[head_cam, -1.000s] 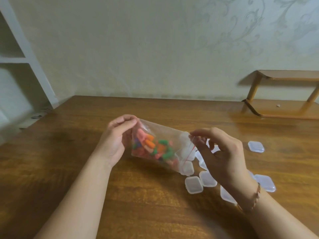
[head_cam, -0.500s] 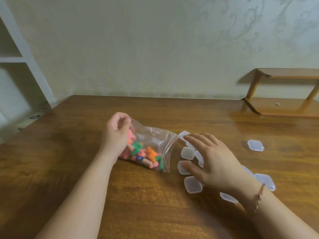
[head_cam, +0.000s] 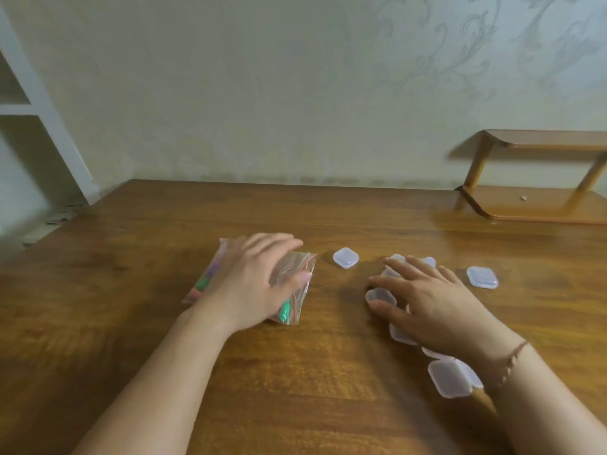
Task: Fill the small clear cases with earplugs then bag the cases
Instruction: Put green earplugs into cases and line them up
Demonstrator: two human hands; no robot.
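A clear zip bag with a red seal line, filled with coloured earplugs, lies flat on the wooden table. My left hand rests on top of it with straight fingers and hides most of the earplugs. Several small clear cases lie to the right. My right hand lies flat over a cluster of them with its fingers spread. One case sits alone between my hands, another beyond my right hand, and one by my right wrist.
A low wooden shelf stands at the table's back right corner against the wall. A white shelving unit is off the table's left side.
The bag went from held up between both hands to lying on the table. My left hand flattened on it. My right hand let go of the bag and spread over the cases.
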